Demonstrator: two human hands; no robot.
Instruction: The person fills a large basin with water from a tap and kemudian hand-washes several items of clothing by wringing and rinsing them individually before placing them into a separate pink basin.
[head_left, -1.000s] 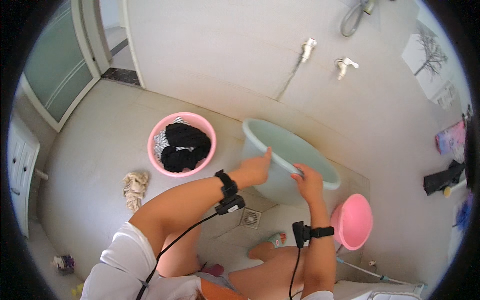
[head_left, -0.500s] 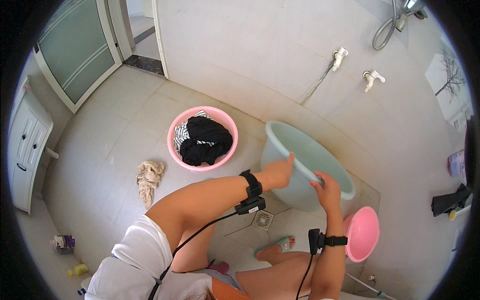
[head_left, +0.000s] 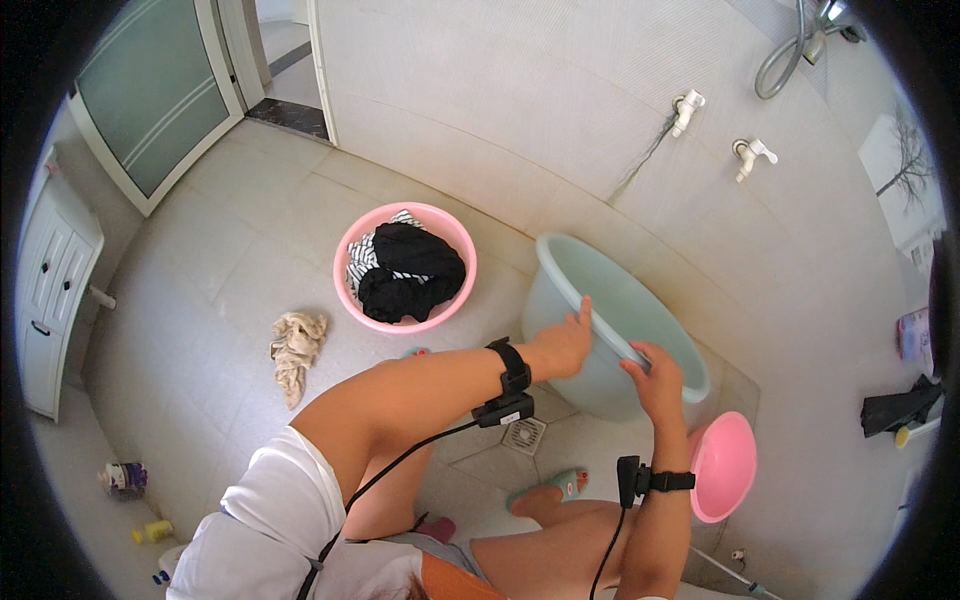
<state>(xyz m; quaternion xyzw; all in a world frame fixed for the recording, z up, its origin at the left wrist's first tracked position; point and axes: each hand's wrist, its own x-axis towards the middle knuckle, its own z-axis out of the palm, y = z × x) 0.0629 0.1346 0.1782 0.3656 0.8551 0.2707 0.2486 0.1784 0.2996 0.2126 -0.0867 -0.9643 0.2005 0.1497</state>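
A large pale blue-green basin (head_left: 547, 290) stands tipped on its side against the wall, its opening turned up toward the right. My left hand (head_left: 562, 347) is at its near side, the index finger stretched over the rim and the other fingers curled, partly hidden. Farther right along the same rim, my right hand (head_left: 657, 382) grips the edge with bent fingers. Both wrists wear black straps with small cabled devices. To the left of the basin is a pink tub (head_left: 347, 308) holding black cloth (head_left: 425, 262) and black-and-white striped cloth (head_left: 362, 262).
A small pink basin (head_left: 722, 468) leans by my right forearm. Beige crumpled cloth (head_left: 297, 350) lies on the tiled floor, left of the tub. A floor drain (head_left: 524, 435) sits below the big basin. Two white taps (head_left: 687, 112) stick out of the wall; bottles (head_left: 125, 480) stand lower left.
The view has shifted slightly, and toes now show beside my left forearm. Both hands stay at the basin's rim, and the basin has hardly moved.
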